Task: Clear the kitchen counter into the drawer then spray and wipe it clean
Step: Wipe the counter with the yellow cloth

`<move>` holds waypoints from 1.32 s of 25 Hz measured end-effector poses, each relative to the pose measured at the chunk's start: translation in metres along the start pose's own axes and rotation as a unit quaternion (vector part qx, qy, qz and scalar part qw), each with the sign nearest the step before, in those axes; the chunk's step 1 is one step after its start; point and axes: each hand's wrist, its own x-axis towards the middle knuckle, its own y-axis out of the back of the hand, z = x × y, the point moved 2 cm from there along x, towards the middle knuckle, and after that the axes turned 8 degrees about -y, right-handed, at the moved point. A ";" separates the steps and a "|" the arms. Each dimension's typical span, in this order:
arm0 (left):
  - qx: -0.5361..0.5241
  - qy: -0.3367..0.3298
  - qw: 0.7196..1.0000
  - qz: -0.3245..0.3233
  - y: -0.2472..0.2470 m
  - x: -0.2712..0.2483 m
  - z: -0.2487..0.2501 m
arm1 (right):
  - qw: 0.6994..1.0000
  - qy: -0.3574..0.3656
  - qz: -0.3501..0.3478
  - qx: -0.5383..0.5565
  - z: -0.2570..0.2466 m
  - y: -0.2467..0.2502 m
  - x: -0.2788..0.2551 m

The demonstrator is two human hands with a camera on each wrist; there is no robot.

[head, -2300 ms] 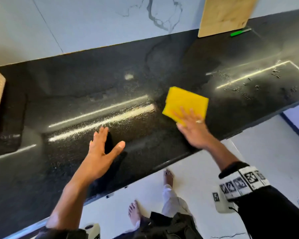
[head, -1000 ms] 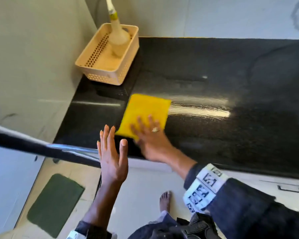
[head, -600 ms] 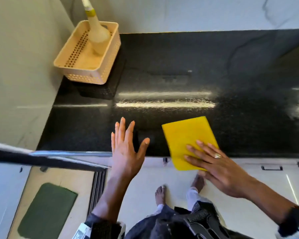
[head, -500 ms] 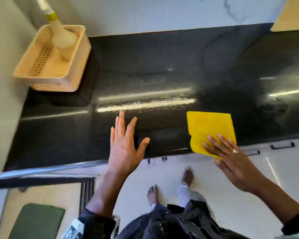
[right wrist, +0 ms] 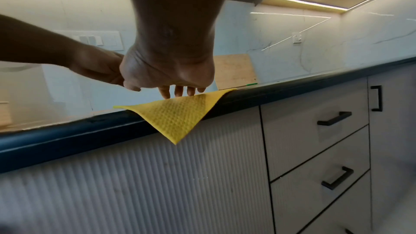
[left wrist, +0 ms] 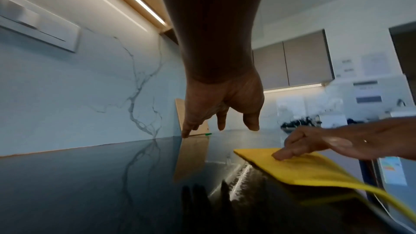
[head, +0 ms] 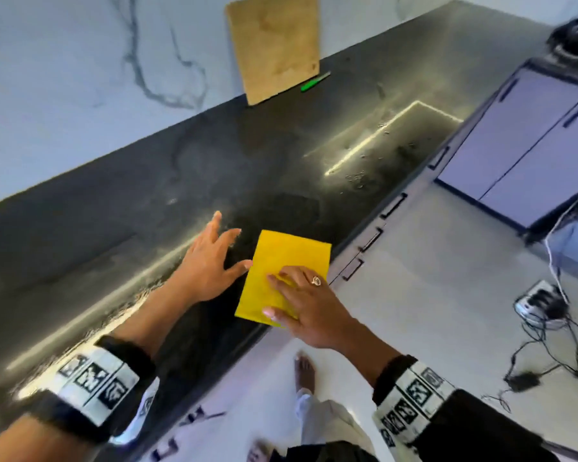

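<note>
A yellow cloth [head: 282,261] lies flat on the black counter [head: 147,208] at its front edge, one corner hanging over the edge [right wrist: 175,122]. My right hand [head: 301,295] presses on the cloth with straight fingers; the cloth [left wrist: 303,165] and those fingers also show in the left wrist view. My left hand [head: 211,258] hovers just left of the cloth, fingers spread and holding nothing, a little above the counter [left wrist: 90,175]. Wet streaks glint on the counter around both hands.
A wooden cutting board [head: 274,45] leans on the marble backsplash, with a green-handled tool [head: 314,82] at its foot. Crumbs or droplets [head: 364,171] lie further right on the counter. Drawers with black handles [right wrist: 334,117] sit below. Cables and a power strip [head: 538,301] lie on the floor.
My right hand has slid the cloth rightward along the front edge, away from the basket end. The left hand followed beside it. The view has swung right, to the cutting board.
</note>
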 end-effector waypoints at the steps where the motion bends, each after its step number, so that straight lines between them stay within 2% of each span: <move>1: 0.008 -0.001 1.000 -0.019 -0.002 0.022 -0.003 | 1.000 -0.015 0.006 -0.011 0.005 0.002 0.006; 4: 0.002 0.011 0.999 -0.045 -0.003 0.074 -0.009 | 0.999 -0.036 0.000 -0.014 0.012 -0.005 0.019; 8: -0.006 0.068 0.996 -0.061 0.000 0.130 -0.029 | 0.999 -0.025 -0.014 -0.040 0.044 -0.008 0.046; 9: 0.007 0.084 0.995 -0.057 0.002 0.141 -0.041 | 0.997 -0.051 -0.025 -0.045 0.062 -0.002 0.059; 12: 0.038 0.173 0.983 -0.051 0.019 0.171 -0.085 | 0.979 -0.195 -0.036 -0.050 0.134 0.026 0.112; 15: 0.036 0.259 0.958 -0.120 0.037 0.185 -0.116 | 0.960 -0.256 -0.101 -0.049 0.181 0.043 0.177; 18: 0.017 0.270 0.949 -0.164 0.042 0.192 -0.123 | 0.958 -0.256 -0.120 -0.040 0.179 0.049 0.256; 21: 0.002 0.274 0.948 -0.163 0.039 0.193 -0.123 | 0.959 -0.254 -0.120 -0.029 0.143 0.038 0.332; 22: -0.004 0.277 0.947 -0.164 0.040 0.194 -0.123 | 0.964 -0.235 -0.122 -0.031 0.120 0.031 0.340; 23: -0.011 0.284 0.944 -0.169 0.043 0.195 -0.123 | 0.974 -0.187 -0.125 -0.039 0.095 0.024 0.335; 25: -0.025 0.288 0.938 -0.191 0.051 0.196 -0.123 | 0.987 -0.042 -0.139 -0.062 0.059 0.013 0.287; 26: -0.029 0.284 0.936 -0.206 0.053 0.196 -0.124 | 0.986 0.017 -0.152 -0.068 0.063 0.015 0.260; 27: -0.035 0.280 0.934 -0.221 0.056 0.199 -0.126 | 0.983 0.042 -0.165 -0.067 0.077 0.022 0.246; 28: -0.049 0.280 0.930 -0.233 0.059 0.200 -0.125 | 0.982 0.038 -0.174 -0.058 0.099 0.029 0.243; 29: -0.058 0.279 0.928 -0.240 0.060 0.200 -0.125 | 0.985 -0.002 -0.163 -0.066 0.124 0.037 0.248; 31: -0.055 0.276 0.929 -0.239 0.060 0.197 -0.127 | 0.979 -0.125 -0.145 -0.063 0.162 0.053 0.286; 33: -0.053 0.275 0.929 -0.241 0.063 0.198 -0.127 | 0.968 -0.202 -0.143 -0.031 0.162 0.054 0.337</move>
